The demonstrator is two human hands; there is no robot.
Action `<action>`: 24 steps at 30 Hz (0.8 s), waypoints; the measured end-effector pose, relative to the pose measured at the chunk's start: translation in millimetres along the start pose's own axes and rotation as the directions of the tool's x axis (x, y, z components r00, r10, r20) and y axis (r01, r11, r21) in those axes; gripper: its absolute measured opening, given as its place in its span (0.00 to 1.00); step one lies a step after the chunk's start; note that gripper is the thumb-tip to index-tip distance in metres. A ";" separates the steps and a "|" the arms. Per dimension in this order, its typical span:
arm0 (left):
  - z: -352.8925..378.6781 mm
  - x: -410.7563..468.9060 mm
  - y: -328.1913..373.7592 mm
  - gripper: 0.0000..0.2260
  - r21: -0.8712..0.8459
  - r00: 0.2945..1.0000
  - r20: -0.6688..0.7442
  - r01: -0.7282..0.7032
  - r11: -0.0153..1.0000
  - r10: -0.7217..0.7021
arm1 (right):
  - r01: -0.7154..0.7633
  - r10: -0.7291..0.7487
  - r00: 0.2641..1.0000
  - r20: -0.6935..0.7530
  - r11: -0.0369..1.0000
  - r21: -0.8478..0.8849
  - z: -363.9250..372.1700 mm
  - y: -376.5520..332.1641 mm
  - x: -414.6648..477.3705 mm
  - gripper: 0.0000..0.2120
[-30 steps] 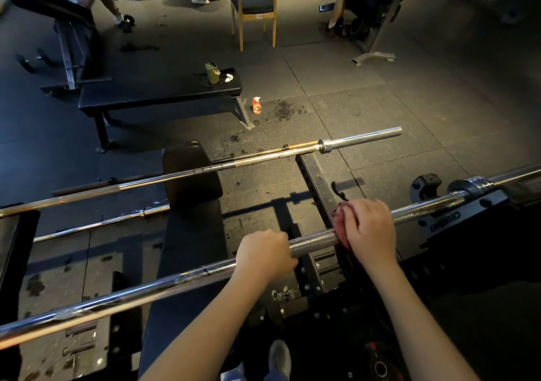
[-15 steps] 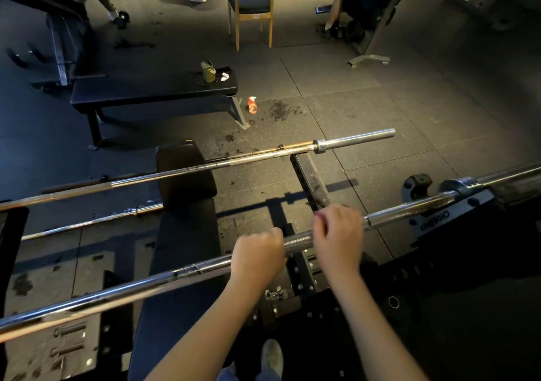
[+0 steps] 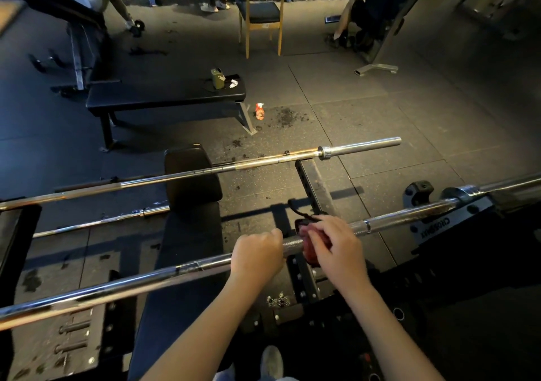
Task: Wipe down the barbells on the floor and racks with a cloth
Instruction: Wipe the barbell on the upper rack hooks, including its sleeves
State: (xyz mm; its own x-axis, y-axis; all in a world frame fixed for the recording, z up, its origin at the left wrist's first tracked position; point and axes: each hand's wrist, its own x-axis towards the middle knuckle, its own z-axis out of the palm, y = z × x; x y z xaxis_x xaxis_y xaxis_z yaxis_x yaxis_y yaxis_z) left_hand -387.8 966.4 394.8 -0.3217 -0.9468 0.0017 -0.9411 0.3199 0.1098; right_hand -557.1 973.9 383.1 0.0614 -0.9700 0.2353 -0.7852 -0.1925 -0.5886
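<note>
Stands behind the nearest barbell (image 3: 146, 281), racked crosswise and slanting from the lower left up to the right. Grips its shaft overhand with the left hand (image 3: 257, 256), fingers curled fully round the steel at the left end of the knurled stretch. Clamps a red cloth (image 3: 310, 252) round the same shaft with the right hand (image 3: 336, 249), thumb and fingers pinching the fabric against the knurling. Keeps the two hands near each other, with only a short bare bit of knurled bar between them.

Farther right along that bar: a black rack bracket (image 3: 433, 228) with white lettering under the shaft, and a black collar clamp (image 3: 418, 190) on the floor just behind it.

Beyond the hands: a second barbell (image 3: 205, 173), roughly parallel, its bare sleeve pointing right; cannot tell what carries it. Between the two bars at the left, on the floor: a third barbell (image 3: 96, 222). Under both raised bars, running away from the camera: a black padded bench (image 3: 190, 234).

Farther back on the rubber floor: a flat bench (image 3: 164, 96) with a small green box (image 3: 216, 77) at its right end, an orange spray bottle (image 3: 259, 111) just beside its right leg, and a wooden chair (image 3: 262, 15) well behind. At the bottom edge: a grey shoe (image 3: 270, 361).
</note>
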 end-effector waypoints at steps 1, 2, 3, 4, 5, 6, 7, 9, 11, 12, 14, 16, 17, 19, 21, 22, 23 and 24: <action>0.0 0.6 -1.0 0.10 -0.010 1.000 0.022 0.005 1.000 -0.005 | 0.030 -0.030 0.999 0.038 1.000 0.001 -9.5 6.6 3.5 0.05; -0.2 1.5 -2.2 0.10 -0.023 0.999 0.047 0.007 1.000 -0.006 | 0.050 -0.050 0.997 0.064 0.999 -0.008 -17.8 14.6 8.7 0.04; -1.4 3.2 -3.3 0.10 -0.056 0.997 0.081 0.011 0.998 -0.006 | 0.063 -0.061 0.995 0.076 0.998 -0.029 -25.5 21.2 13.9 0.04; -3.7 5.8 -4.4 0.10 -0.103 0.991 0.133 0.021 0.994 -0.007 | 0.062 -0.058 0.995 0.075 0.996 -0.057 -30.4 26.2 18.5 0.04; -6.2 9.4 -6.1 0.10 -0.152 0.978 0.209 0.037 0.988 -0.005 | 0.036 -0.031 0.997 0.065 0.997 -0.069 -31.4 29.3 21.3 0.05; -9.6 14.1 -7.7 0.11 -0.193 0.954 0.301 0.057 0.980 0.004 | -0.023 0.025 0.999 0.046 0.998 -0.061 -29.2 29.0 22.0 0.09; -12.5 19.8 -9.1 0.13 -0.223 0.918 0.397 0.083 0.971 0.013 | -0.103 0.104 0.994 0.023 0.994 -0.025 -24.8 24.7 20.2 0.13; -15.1 30.1 -9.9 0.16 -0.253 0.842 0.540 0.150 0.956 0.010 | -0.186 0.186 0.982 -0.006 0.981 0.064 -11.8 14.4 10.4 0.16; -12.6 33.2 -8.1 0.16 -0.239 0.822 0.569 0.186 0.953 -0.018 | -0.074 0.075 0.997 -0.015 0.995 0.066 -8.5 12.1 1.4 0.14; -11.4 32.4 -6.6 0.14 -0.224 0.836 0.548 0.184 0.957 -0.033 | -0.002 0.002 1.000 0.006 0.999 0.046 -13.6 16.0 1.6 0.15; -9.8 28.4 -4.8 0.11 -0.153 0.887 0.460 0.133 0.979 -0.048 | 0.064 -0.062 0.997 0.038 0.996 -0.063 -26.0 32.1 11.4 0.15; -10.6 24.1 -4.8 0.10 -0.110 0.914 0.405 0.087 0.990 -0.035 | 0.001 0.000 1.000 0.012 0.990 -0.141 -25.4 39.3 20.5 0.14; -11.5 23.6 -4.7 0.10 -0.108 0.916 0.401 0.077 0.991 -0.028 | -0.061 0.061 0.998 0.001 0.990 -0.126 -17.6 31.7 21.8 0.13; -13.1 22.9 -4.0 0.11 -0.087 0.919 0.394 0.071 0.994 -0.031 | -0.071 0.071 0.997 0.006 0.996 -0.058 6.8 2.0 17.5 0.11; -12.6 20.3 -1.7 0.11 -0.030 0.937 0.349 0.042 0.999 -0.029 | 0.075 -0.074 0.996 0.039 0.997 -0.025 23.2 -18.1 7.9 0.09; -12.1 18.2 -0.4 0.11 -0.015 0.947 0.319 0.032 0.999 -0.026 | 0.150 -0.149 0.986 0.073 0.989 -0.014 22.0 -17.5 6.8 0.09; -10.6 15.7 0.3 0.10 -0.015 0.957 0.288 0.031 0.999 -0.026 | 0.206 -0.202 0.975 0.095 0.978 -0.028 15.7 -10.1 9.0 0.10; -8.9 13.8 0.1 0.10 -0.022 0.967 0.253 0.037 0.999 -0.030 | 0.236 -0.230 0.969 0.091 0.969 -0.071 8.0 2.3 13.1 0.11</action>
State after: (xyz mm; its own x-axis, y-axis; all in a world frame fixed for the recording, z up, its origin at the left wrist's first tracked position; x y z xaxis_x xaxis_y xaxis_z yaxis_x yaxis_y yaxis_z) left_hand -391.4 953.1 403.6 -0.3092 -0.9166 -0.2533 -0.9497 0.2840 0.1319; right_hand -553.2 959.6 378.6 0.2958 -0.9092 0.2932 -0.7902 -0.4053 -0.4596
